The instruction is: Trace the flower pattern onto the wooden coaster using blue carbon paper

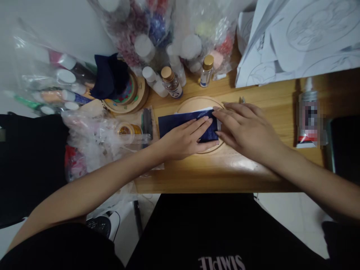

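A dark blue sheet (174, 124) lies over white paper on a round wooden plate (197, 101) at the middle of the table. My left hand (189, 138) rests flat on the sheet, its fingers spread and pointing right. At the sheet's right edge is my right hand (243, 125). Its thumb and fingertips touch that edge and the white paper, with a gap between thumb and forefinger. Part of the plate is hidden under the sheet and both hands.
Small glass bottles (206, 71) and bags of beads (157, 26) stand behind the plate. Printed drawings (292, 45) lie at the back right, above a glue tube (308, 116). Plastic bags (95, 131), a tape roll (126, 131) and stacked wooden discs (143, 92) are on the left.
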Demonstrator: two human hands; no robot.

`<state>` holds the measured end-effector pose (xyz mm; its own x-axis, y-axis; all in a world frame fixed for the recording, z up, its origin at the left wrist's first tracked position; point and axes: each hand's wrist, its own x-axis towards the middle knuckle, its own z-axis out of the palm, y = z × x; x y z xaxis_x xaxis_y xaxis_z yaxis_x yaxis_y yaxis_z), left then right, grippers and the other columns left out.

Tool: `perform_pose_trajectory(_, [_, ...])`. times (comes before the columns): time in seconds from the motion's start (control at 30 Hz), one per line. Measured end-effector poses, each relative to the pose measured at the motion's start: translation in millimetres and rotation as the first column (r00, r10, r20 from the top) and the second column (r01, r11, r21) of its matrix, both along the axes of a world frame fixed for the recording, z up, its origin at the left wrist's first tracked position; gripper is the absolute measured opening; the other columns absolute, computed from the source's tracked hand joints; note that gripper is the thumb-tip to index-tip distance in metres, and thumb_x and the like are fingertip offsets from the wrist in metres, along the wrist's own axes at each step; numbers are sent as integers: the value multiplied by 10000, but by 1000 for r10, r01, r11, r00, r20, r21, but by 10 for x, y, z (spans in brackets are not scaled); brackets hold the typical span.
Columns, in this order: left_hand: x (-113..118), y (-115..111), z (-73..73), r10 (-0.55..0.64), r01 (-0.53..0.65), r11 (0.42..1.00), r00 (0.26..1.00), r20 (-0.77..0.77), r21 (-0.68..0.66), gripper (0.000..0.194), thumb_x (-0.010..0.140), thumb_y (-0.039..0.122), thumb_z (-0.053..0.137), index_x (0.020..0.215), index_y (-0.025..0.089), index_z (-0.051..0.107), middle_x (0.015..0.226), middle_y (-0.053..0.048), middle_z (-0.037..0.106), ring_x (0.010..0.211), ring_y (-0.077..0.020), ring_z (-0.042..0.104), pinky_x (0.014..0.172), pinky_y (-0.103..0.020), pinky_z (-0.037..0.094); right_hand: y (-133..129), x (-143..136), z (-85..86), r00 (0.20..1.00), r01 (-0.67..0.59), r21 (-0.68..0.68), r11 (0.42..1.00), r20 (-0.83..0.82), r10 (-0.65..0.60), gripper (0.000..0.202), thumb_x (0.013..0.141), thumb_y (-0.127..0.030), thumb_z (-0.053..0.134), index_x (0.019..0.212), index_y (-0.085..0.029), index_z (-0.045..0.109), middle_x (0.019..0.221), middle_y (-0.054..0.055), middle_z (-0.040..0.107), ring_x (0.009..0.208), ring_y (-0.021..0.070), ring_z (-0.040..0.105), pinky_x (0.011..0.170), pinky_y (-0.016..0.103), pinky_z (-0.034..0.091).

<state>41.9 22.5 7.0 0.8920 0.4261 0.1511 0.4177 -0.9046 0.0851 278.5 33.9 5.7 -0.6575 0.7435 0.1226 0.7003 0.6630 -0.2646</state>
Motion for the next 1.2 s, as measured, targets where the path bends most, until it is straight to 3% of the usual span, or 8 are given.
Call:
perform_pose_trajectory(0.2, [24,22,54,12,-9,999,998,-65,50,360,981,151,462,1296,249,604,1356,-139,597,1308,-269,546,1003,-384,529,-3,-2,-3,1000,6,8,1000,-3,-6,433,971,-329,457,1326,-92,535,1317,160,634,1265,309,541,1054,491,405])
perform_pose_trajectory(0.33, [-70,35,272,182,-181,983,983,-34,34,278,959,151,453,1138,123,665,1296,-171,627,1224,-277,601,967,-388,536,-6,-3,-11,1000,10,-7,1000,-10,-10,422,965,-319,466,1328,-116,536,1329,148,629,1268,306,535,1049,495,405])
perform_pose_trajectory(0.5, [-395,-56,554,622,-627,778,776,-103,-26,268,963,295,445,1009,156,670,937,-105,714,891,-257,670,780,-388,542,4,-2,-6,999,21,-49,999,-38,-22,443,956,-311,471,1373,-163,498,1342,127,623,1277,308,521,1042,518,400])
perform_pose_trajectory(0.63, [-553,-210,538,723,-734,672,679,-123,-99,210,937,305,503,1020,181,651,898,-80,716,858,-250,649,753,-386,511,9,5,-23,996,38,-69,997,-73,-43,456,939,-317,504,1371,-172,495,1338,138,622,1279,309,520,1031,524,409])
perform_pose_trajectory(0.73, [-485,-337,479,771,-779,625,627,-112,-53,198,921,284,532,1037,176,651,962,-96,718,892,-269,635,775,-415,494,6,-1,-50,993,51,-71,996,-104,-58,430,925,-319,528,1327,-166,524,1322,146,629,1269,304,530,1019,515,422])
perform_pose_trajectory(1.0, [76,-408,445,660,-654,744,751,4,-138,209,924,239,545,1065,144,666,1123,-124,677,1053,-277,605,880,-421,471,38,0,119,940,112,-113,987,-311,-142,411,884,-338,566,1233,-124,594,1214,161,673,1168,309,593,988,476,454])
perform_pose_trajectory(1.1, [206,-183,429,651,-633,745,759,23,-213,186,889,208,602,1056,164,672,1084,-93,681,1017,-257,611,863,-392,467,56,53,184,867,243,-334,911,-347,-359,258,873,-361,561,995,-172,687,893,94,727,857,257,665,783,403,511])
perform_pose_trajectory(1.2, [299,132,419,611,-562,732,791,8,-384,149,843,164,638,986,165,680,988,-61,690,958,-223,617,842,-353,472,57,90,175,788,234,-660,714,-302,-537,238,846,-377,559,828,-176,685,617,24,643,547,162,577,530,296,436])
